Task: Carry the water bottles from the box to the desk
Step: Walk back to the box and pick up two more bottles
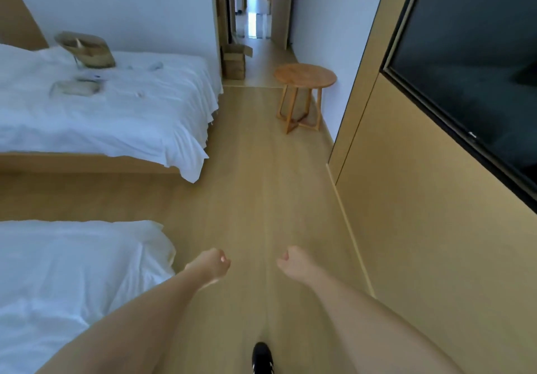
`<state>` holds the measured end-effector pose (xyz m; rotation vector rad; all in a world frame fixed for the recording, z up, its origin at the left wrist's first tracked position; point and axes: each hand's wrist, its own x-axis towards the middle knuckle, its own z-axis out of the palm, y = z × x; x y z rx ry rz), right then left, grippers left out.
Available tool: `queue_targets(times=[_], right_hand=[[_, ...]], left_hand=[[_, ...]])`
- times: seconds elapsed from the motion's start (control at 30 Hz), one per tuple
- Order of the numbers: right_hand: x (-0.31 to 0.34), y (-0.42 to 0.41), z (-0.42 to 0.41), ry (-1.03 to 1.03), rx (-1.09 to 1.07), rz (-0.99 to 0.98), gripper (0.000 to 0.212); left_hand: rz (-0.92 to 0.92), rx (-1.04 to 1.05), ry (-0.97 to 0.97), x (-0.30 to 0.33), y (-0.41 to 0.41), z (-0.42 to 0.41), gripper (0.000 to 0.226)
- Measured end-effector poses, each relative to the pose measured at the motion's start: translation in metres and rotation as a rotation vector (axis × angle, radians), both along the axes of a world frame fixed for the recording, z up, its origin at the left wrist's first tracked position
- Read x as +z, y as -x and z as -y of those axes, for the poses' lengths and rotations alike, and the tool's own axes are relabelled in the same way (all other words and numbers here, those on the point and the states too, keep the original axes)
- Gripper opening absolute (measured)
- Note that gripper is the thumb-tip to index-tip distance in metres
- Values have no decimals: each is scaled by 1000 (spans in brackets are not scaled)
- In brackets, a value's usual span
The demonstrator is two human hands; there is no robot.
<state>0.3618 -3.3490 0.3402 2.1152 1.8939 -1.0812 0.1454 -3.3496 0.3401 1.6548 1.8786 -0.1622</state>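
Note:
An open cardboard box (234, 61) stands on the floor far ahead, by the wall corner at the mouth of the hallway. Its contents cannot be made out, and no water bottles or desk show in view. My left hand (213, 264) and my right hand (290, 260) are held out low in front of me over the wooden floor, both curled into fists and holding nothing. The box is several steps beyond them.
Two beds with white sheets line the left side, the far bed (116, 112) carrying a woven basket (87, 49) and small items. A round wooden side table (305, 78) stands by the right wall. A dark TV (470, 62) hangs on the wooden panel. My shoe (262, 357) is below.

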Motion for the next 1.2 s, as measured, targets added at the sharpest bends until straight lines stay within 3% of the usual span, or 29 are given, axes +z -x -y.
queue_targets(times=[0.27, 0.47, 0.67, 0.8, 0.97, 1.2], right_hand=[[29, 24, -202, -37, 120, 11, 19], [30, 56, -334, -93, 148, -4, 19], [7, 97, -487, -71, 175, 86, 37], [26, 127, -601, -100, 127, 79, 37], [51, 140, -719, -165, 48, 23, 31], [15, 128, -867, -102, 30, 79, 29]], left_hand=[[27, 36, -19, 31, 12, -178, 33], [7, 130, 3, 18, 52, -293, 31], [-2, 91, -1, 3, 103, -455, 15], [14, 104, -23, 21, 128, -582, 26], [38, 21, -47, 47, 109, -722, 34], [20, -59, 5, 20, 88, -881, 26]])
